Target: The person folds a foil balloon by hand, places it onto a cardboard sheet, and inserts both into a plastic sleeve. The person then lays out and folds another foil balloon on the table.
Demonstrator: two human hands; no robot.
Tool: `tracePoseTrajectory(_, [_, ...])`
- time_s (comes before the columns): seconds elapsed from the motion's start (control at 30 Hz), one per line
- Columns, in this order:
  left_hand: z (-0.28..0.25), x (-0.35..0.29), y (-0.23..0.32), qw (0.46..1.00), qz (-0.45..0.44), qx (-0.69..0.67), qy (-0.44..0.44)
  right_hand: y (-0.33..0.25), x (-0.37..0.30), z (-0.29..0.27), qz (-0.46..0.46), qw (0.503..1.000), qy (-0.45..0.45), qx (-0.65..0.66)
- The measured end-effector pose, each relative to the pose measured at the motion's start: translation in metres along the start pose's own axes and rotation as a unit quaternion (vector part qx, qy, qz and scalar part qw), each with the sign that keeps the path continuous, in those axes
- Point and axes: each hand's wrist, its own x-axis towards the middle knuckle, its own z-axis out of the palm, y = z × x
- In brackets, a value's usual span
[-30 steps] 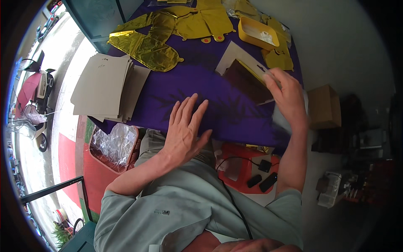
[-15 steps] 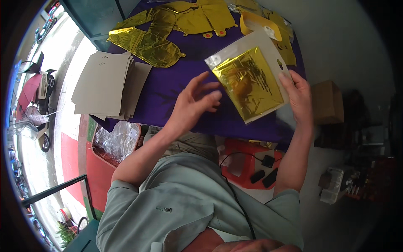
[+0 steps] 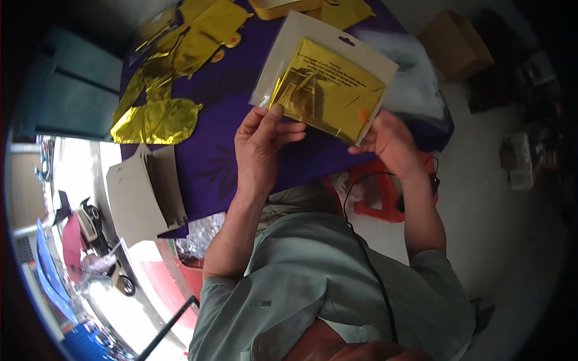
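A flat clear plastic packet [image 3: 337, 90] holds folded gold foil and a pale backing card with a hang hole. My left hand [image 3: 259, 138] pinches its lower left edge between thumb and fingers, with the other fingers loosely bent. At the packet's lower right corner is my right hand [image 3: 394, 144], smeared by motion. Whether its fingers grip that corner or only touch it, I cannot tell. Beyond the packet, unfolded gold foil balloons [image 3: 156, 122] lie flat on the purple tablecloth [image 3: 211, 141].
A stack of pale cards [image 3: 135, 195] rests at the table's left edge. Clear plastic sheets [image 3: 412, 78] lie at the right, a yellow tray [image 3: 277, 8] at the far edge. Below are crumpled clear wrappers [image 3: 201, 237] and a red stool [image 3: 382, 201]; a cardboard box [image 3: 454, 45] stands right.
My right hand has left the packet's hang-hole edge for its lower right corner. My left hand, free before, now pinches the packet. The packet has turned, and the whole view has rotated.
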Motion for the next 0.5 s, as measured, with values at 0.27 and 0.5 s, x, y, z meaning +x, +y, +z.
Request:
tracePoseTrajectory(0.27, [0.018, 0.017, 0.004, 0.993, -0.043, 0.104, -0.023, -0.004, -0.022, -0.005, 0.011, 0.974, 0.112, -0.199])
tracePoseTrajectory(0.5, [0.021, 0.012, 0.002, 0.986, -0.043, 0.158, -0.022, -0.003, -0.016, -0.015, -0.026, 0.968, 0.146, -0.204])
